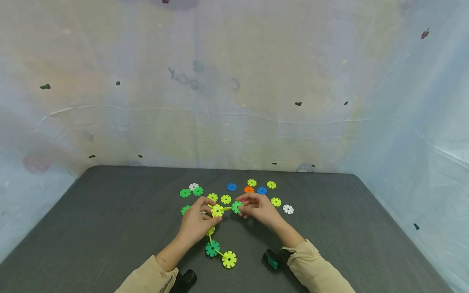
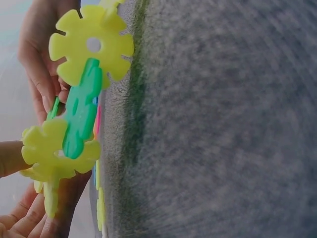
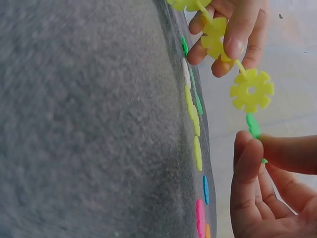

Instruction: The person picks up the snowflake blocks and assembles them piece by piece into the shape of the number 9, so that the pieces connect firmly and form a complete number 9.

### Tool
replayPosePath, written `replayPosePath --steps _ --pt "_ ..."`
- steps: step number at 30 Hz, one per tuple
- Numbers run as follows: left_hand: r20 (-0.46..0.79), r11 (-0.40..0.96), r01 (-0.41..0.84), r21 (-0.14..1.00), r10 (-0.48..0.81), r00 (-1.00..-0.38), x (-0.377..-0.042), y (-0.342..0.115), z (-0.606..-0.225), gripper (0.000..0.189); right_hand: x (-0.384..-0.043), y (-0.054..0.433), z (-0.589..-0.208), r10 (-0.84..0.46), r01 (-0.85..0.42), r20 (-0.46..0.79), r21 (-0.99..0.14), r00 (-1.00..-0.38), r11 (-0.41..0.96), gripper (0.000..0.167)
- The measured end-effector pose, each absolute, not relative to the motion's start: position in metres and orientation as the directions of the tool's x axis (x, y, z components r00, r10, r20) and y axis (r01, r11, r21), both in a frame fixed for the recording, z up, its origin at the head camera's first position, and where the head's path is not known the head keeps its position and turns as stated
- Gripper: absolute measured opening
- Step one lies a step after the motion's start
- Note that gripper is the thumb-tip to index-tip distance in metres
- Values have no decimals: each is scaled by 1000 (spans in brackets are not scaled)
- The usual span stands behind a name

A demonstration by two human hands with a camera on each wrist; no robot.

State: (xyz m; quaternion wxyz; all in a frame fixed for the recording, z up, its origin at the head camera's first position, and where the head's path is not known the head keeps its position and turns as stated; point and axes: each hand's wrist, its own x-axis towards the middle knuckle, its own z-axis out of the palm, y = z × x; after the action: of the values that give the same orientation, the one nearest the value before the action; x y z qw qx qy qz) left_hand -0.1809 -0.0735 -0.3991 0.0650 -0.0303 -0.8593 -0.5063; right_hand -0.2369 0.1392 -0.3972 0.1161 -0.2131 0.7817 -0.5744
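My left hand (image 1: 194,226) grips a chain of slotted plastic flower discs by a yellow disc (image 1: 217,210) near its upper end. From there the chain hangs toward me through a dark green disc (image 1: 212,248) to a yellow end disc (image 1: 229,259). Between thumb and fingers, my right hand (image 1: 261,209) pinches a bright green disc (image 1: 237,207). In the right wrist view that green disc (image 3: 252,125) stands edge-on at the rim of the chain's other yellow end disc (image 3: 251,90); whether their slots interlock I cannot tell. The left wrist view shows the chain's dark green disc (image 2: 81,109) close up.
Loose discs lie flat on the grey table (image 1: 110,228) beyond my hands: green (image 1: 185,193), white (image 1: 288,209), blue (image 1: 232,187), orange (image 1: 248,189) and several yellow ones (image 1: 276,202). A pink disc (image 3: 200,218) lies near my right hand. Pale sheeting (image 1: 234,134) hangs behind the table.
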Motion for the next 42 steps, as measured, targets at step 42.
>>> replayPosePath --steps 42 --pt "143 391 135 911 8 -990 -178 -70 -405 31 -225 133 -391 -489 -321 180 -921 -853 222 28"
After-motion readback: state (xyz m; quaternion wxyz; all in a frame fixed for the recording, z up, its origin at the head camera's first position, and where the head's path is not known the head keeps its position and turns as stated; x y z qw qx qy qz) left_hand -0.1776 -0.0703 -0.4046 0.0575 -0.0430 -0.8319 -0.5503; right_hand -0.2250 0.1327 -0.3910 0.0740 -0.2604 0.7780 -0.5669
